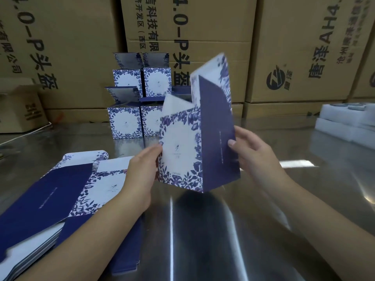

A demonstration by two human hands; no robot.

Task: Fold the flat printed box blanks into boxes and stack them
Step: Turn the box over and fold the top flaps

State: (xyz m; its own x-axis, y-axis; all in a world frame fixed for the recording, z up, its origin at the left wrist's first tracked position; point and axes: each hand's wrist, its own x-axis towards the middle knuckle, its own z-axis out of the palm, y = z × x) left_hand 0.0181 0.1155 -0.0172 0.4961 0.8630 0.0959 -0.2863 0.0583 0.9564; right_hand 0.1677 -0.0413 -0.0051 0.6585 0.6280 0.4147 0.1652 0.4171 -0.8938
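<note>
While watched through the head camera, held a half-opened box blank [178, 151] up above the shiny metal table [263, 220], near the middle of the view and clear of the surface. Gripped its left edge with the left hand [140, 175], thumb laid on the white floral front panel, other fingers hidden behind the card. Pinched its dark blue side panel with the right hand [255, 153], thumb tip pressed on the blue face, remaining fingers curled round the back. Stood the blank upright, two panels meeting at a corner fold toward the camera, top flaps raised and blurred. Saw a stack of flat blanks [50, 199] lying on the table at lower left, partly under the left forearm. Saw folded boxes [124, 120] farther back on the table, stacked in two tiers, at least two side by side in each tier, lid flaps up on several. Found large brown cartons [203, 27] with printed characters walled along the rear, white foam trays [341, 122] at the right edge, and a small open carton [20, 112] at the left edge.
</note>
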